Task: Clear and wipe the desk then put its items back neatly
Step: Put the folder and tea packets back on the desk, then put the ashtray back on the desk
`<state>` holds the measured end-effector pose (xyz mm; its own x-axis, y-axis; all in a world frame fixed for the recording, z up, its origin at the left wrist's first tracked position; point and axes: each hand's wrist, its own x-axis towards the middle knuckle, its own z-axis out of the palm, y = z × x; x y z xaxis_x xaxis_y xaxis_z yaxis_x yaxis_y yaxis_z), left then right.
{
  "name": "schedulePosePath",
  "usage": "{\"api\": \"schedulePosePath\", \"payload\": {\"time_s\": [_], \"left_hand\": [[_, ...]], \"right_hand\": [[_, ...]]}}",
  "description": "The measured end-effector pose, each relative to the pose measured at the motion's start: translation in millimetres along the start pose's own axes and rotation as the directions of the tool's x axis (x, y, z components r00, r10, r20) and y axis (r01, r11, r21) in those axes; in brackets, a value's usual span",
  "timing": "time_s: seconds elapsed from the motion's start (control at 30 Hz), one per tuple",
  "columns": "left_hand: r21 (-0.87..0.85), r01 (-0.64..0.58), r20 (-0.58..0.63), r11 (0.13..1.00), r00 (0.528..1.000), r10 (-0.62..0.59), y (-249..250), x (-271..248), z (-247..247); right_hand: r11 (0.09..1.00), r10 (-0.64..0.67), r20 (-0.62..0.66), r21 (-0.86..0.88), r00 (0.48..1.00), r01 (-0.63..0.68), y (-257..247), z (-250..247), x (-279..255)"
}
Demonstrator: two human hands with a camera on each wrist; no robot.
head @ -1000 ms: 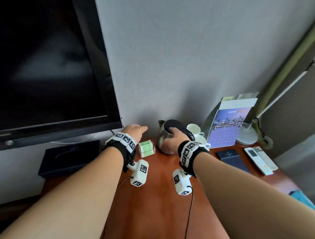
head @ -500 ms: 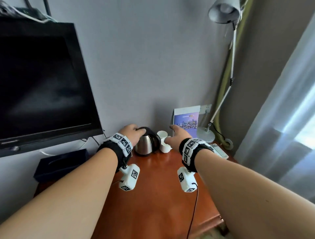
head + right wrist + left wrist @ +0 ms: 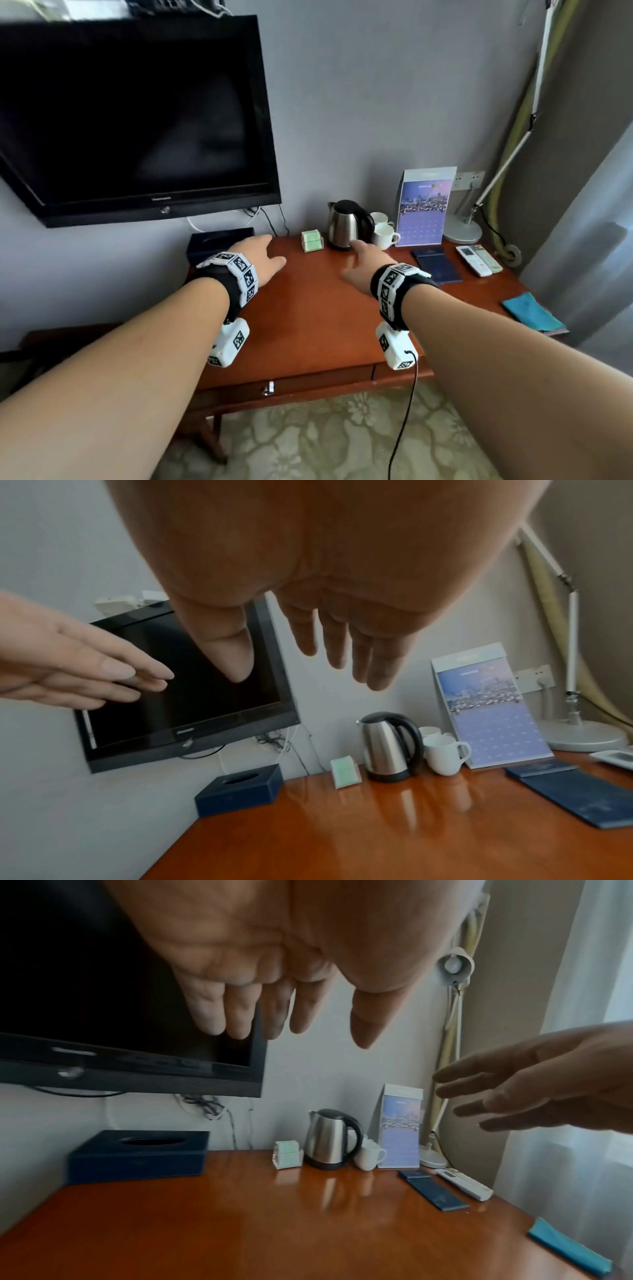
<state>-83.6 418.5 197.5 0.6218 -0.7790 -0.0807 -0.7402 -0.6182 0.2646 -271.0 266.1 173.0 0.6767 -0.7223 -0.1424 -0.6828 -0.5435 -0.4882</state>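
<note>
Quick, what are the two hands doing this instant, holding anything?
Left hand: open, fingers straight, holding nothing, above the desk.
Right hand: open, fingers spread, holding nothing, short of the kettle.

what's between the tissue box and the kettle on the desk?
Only the small green card holder, standing just left of the kettle. From the tissue box to the holder the desk is bare; the left wrist view shows it.

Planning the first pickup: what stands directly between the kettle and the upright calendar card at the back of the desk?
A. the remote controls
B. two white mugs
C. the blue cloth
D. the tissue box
B: the two white mugs stand between the kettle and the calendar card.
</note>
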Motion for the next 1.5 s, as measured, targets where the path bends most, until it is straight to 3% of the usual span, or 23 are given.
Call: {"api": "schedulePosePath", "payload": {"time_s": [0.23,0.47,0.63,0.77,1.07,1.5], "left_hand": [[-0.014,0.150,-0.010,0.989,0.989,-0.150,-126.3,-71.3,-17.9],[-0.024,0.328,0.011,0.944,0.945,-0.328,-317.4,-164.4,-48.7],[-0.015,0.450,0.004,0.893,0.893,-0.450,-447.9,-226.9,-72.1],[-0.009,0.481,0.016,0.877,0.877,-0.481,-510.5,-255.5,-82.1],[-0.073,0.493,0.061,0.867,0.870,-0.490,-592.9,-243.8,-52.6],[-0.017,0.484,0.138,0.875,0.868,-0.477,-692.7,-140.6,-62.5]], "right_hand": [[0.996,-0.073,0.080,-0.050,0.994,0.077,-93.4,64.1,-27.4],[0.983,-0.172,0.177,-0.040,0.969,0.181,-246.6,166.2,-75.8],[0.951,-0.288,0.268,-0.033,0.919,0.308,-362.5,257.7,-123.8],[0.929,-0.336,0.335,-0.035,0.880,0.368,-427.6,303.5,-147.3],[0.939,-0.281,0.393,-0.077,0.876,0.336,-479.2,361.9,-120.4],[0.965,-0.152,0.436,-0.127,0.887,0.228,-532.5,434.8,11.9]]}}
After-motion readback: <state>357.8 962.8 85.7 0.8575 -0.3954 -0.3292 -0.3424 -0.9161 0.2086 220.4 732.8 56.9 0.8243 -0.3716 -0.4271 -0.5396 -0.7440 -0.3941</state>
